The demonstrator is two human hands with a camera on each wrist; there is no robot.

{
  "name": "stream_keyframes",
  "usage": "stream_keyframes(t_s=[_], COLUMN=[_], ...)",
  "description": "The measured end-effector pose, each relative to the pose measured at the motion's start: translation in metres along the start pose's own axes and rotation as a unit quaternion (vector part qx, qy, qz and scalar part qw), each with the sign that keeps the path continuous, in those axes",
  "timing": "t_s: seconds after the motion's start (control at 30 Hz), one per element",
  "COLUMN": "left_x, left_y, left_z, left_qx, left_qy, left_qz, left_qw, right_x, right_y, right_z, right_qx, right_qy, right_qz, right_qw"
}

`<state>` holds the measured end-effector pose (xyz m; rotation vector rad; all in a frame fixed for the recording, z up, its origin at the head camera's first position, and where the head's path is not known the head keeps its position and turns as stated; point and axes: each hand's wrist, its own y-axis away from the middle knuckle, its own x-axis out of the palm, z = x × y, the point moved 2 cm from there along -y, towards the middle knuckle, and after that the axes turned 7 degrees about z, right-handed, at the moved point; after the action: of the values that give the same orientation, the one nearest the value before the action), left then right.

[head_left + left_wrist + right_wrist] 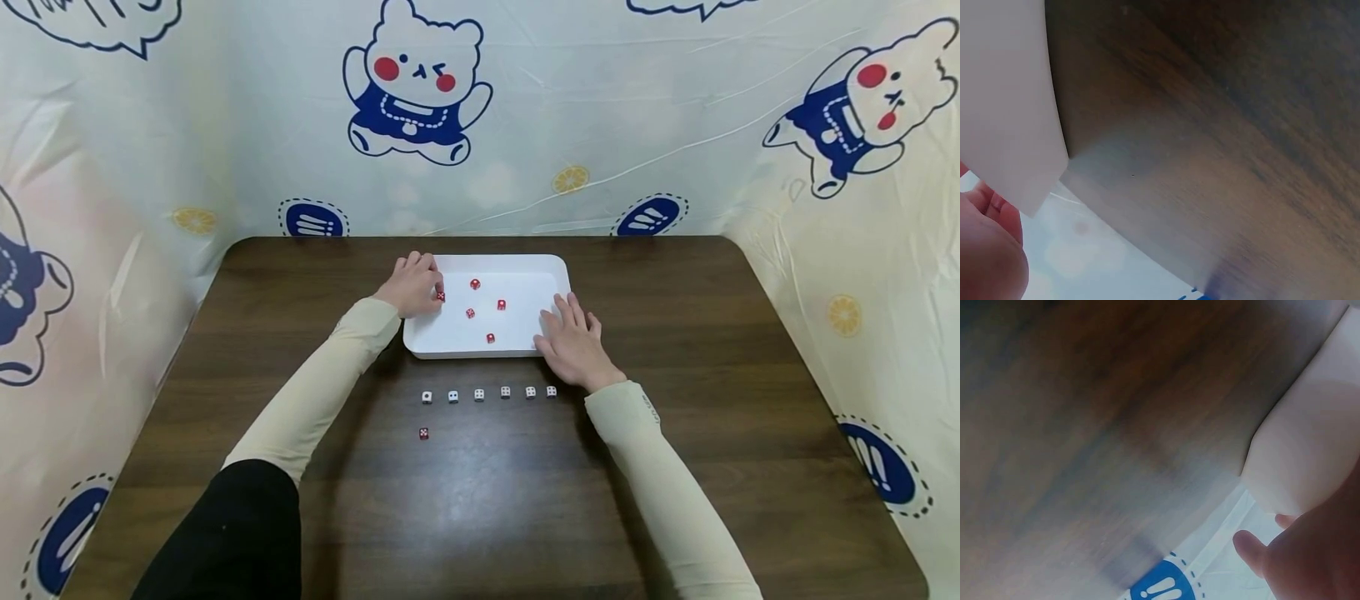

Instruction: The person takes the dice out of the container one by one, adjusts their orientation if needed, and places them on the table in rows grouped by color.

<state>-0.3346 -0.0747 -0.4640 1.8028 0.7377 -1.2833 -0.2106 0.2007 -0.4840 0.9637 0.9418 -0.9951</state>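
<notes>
My left hand (414,285) is over the left side of a white tray (525,275), its fingertips pinching a red die (441,297). Several more red dice lie inside, among them a red die (501,305) near the middle. Across the tray's right edge rests my right hand (577,342), fingers spread and holding nothing. The left wrist view catches part of the left hand (991,250) beside the tray wall (1010,94). In the right wrist view, the right hand (1316,556) lies against the tray; no dice show in either wrist view.
In front of the tray, a row of several white dice runs from a leftmost white die (427,397) to a rightmost one. One red die (423,433) sits nearer me, below the leftmost white die. A dark wooden table (480,517) carries everything; a printed curtain (570,100) surrounds it.
</notes>
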Motion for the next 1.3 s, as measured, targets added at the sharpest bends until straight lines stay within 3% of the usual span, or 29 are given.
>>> stream_keyframes(t_s=[0.83, 1.3], left_x=[0.003, -0.001], left_y=[0.004, 0.012], left_z=[-0.003, -0.007], left_qx=[-0.002, 0.024], left_qy=[0.027, 0.007], left_qz=[0.005, -0.007], left_qw=[0.9996, 0.9997], right_x=[-0.002, -0.005], right_y=[0.002, 0.003], right_z=[0.002, 0.004], right_qx=[-0.001, -0.003], right_qy=[-0.002, -0.007], right_qz=[0.007, 0.016], right_qw=[1.0, 0.9998])
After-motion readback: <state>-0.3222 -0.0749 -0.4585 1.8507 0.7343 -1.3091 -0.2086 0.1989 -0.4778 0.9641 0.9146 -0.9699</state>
